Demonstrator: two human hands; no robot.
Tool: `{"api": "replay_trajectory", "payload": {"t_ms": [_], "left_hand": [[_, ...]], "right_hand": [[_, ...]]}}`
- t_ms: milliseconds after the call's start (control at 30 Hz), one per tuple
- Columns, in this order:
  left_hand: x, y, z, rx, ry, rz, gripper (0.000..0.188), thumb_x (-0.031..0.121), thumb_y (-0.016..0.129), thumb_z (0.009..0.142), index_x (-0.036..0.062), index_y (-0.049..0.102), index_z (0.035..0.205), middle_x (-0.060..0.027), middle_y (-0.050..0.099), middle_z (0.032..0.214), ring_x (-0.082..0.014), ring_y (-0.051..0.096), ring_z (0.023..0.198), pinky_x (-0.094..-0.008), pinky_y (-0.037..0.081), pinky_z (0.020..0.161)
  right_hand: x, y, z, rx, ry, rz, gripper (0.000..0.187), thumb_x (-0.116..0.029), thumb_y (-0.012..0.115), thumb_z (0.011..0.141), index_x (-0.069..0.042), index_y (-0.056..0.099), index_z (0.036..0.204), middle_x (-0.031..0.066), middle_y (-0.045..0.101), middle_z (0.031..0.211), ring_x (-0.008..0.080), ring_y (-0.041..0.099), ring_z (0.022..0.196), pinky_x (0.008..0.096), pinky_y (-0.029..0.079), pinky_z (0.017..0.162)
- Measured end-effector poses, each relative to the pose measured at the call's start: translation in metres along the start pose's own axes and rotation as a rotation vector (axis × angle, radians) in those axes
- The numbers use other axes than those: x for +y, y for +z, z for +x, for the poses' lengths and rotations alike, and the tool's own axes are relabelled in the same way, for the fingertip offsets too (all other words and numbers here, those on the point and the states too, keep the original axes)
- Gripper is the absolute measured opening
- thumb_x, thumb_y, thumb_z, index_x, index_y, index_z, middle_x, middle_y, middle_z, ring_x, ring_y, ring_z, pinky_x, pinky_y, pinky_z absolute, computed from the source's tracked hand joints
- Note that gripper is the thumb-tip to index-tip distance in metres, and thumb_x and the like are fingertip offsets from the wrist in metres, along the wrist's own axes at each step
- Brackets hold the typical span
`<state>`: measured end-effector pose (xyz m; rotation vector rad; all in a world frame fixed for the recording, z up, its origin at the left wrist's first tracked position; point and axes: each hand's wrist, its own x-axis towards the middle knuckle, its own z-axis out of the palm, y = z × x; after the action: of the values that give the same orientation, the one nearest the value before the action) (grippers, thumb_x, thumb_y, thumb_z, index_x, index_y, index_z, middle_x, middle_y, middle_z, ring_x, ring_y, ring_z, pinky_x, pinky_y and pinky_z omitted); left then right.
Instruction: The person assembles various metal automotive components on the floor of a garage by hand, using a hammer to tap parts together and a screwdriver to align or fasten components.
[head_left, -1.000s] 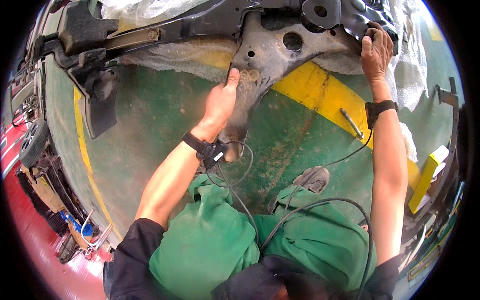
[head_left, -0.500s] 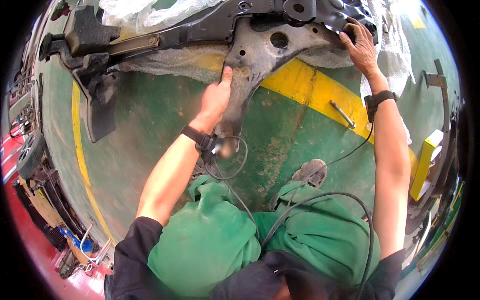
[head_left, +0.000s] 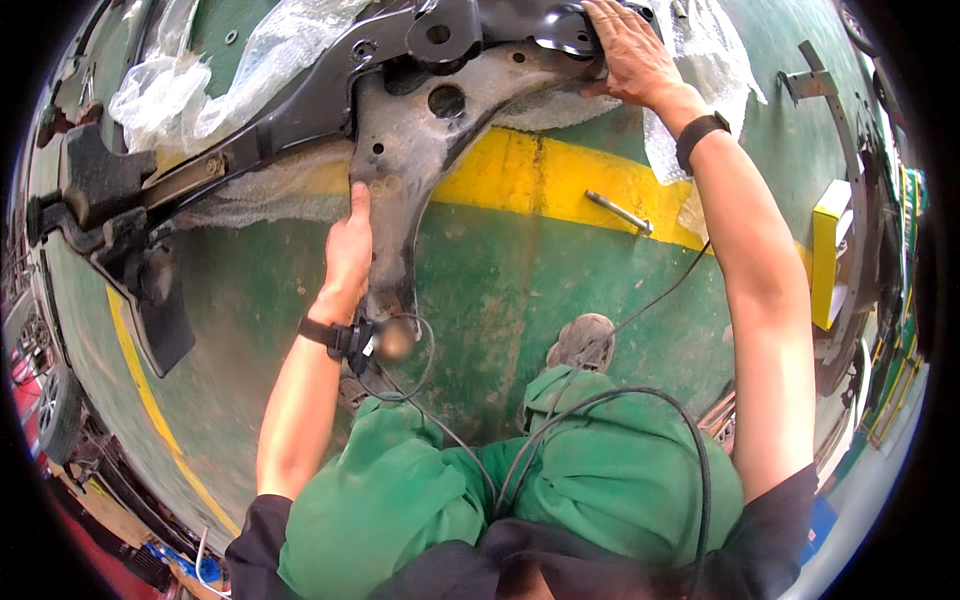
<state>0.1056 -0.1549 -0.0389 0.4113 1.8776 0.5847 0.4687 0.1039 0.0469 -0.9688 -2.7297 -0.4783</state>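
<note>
I see my left hand (head_left: 348, 250) gripping the rusty metal arm (head_left: 410, 150) mid-frame; my right hand (head_left: 625, 50) seemingly lies flat on the black frame (head_left: 300, 105) at top.

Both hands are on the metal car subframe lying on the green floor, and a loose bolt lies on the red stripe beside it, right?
Not quite: in the head view the bolt lies on a yellow stripe, not a red one. The rest holds.

Control arm (head_left: 420, 150) is laid on the floor (head_left: 520, 290) ahead of the knees, atop plastic wrap (head_left: 190, 80). A rod (head_left: 618, 212) lies on the floor to its right. Left hand (head_left: 348, 250) is placed on the arm's near left edge, right hand (head_left: 630, 50) on its far right end.
</note>
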Motion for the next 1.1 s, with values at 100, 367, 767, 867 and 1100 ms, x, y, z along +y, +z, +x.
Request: {"api": "replay_trajectory", "payload": {"t_ms": [100, 367, 767, 867, 1100], "left_hand": [[0.01, 0.003, -0.013, 0.012, 0.013, -0.002, 0.098, 0.074, 0.049, 0.093, -0.0179, 0.06, 0.125, -0.0221, 0.069, 0.116, -0.0264, 0.063, 0.106, -0.0364, 0.048, 0.094], [0.016, 0.007, -0.022, -0.027, -0.011, -0.118, 0.087, 0.072, 0.053, 0.093, -0.0112, 0.068, 0.114, -0.0145, 0.072, 0.108, -0.0215, 0.066, 0.095, -0.0342, 0.051, 0.086], [0.007, -0.002, -0.021, 0.02, 0.101, 0.342, 0.087, 0.059, 0.063, 0.093, -0.0154, 0.048, 0.135, -0.0306, 0.06, 0.132, -0.0359, 0.06, 0.123, -0.04, 0.046, 0.102], [0.025, -0.007, -0.049, -0.051, 0.141, 0.486, 0.09, 0.051, 0.065, 0.086, -0.0187, 0.039, 0.137, -0.0406, 0.057, 0.129, -0.0465, 0.056, 0.126, -0.044, 0.046, 0.106], [0.038, -0.046, -0.08, -0.191, 0.144, 0.605, 0.071, 0.041, 0.07, 0.087, -0.0107, 0.054, 0.132, -0.026, 0.067, 0.122, -0.0326, 0.064, 0.117, -0.0374, 0.049, 0.1]], "right_hand": [[0.009, 0.009, -0.001, -0.228, 0.058, 0.026, 0.073, -0.022, 0.069, 0.072, 0.006, 0.048, 0.136, 0.0242, 0.053, 0.139, 0.0388, 0.047, 0.133, 0.0424, 0.035, 0.116], [0.008, 0.024, -0.006, -0.195, 0.116, 0.008, 0.095, -0.028, 0.09, 0.064, 0.002, 0.047, 0.142, 0.0181, 0.052, 0.145, 0.0344, 0.046, 0.139, 0.0432, 0.038, 0.117], [-0.01, 0.011, 0.004, -0.304, 0.278, 0.081, 0.081, -0.001, 0.069, 0.072, 0.0, 0.04, 0.148, 0.0187, 0.044, 0.152, 0.0333, 0.039, 0.144, 0.0406, 0.033, 0.12], [0.001, 0.025, -0.005, -0.249, 0.227, -0.025, 0.102, -0.02, 0.091, 0.061, 0.002, 0.04, 0.147, 0.0195, 0.045, 0.151, 0.0358, 0.039, 0.143, 0.0421, 0.034, 0.119], [-0.012, 0.02, 0.005, -0.293, 0.248, -0.006, 0.109, -0.02, 0.092, 0.059, 0.002, 0.035, 0.15, 0.0183, 0.041, 0.154, 0.0342, 0.035, 0.146, 0.0417, 0.032, 0.12]]}}
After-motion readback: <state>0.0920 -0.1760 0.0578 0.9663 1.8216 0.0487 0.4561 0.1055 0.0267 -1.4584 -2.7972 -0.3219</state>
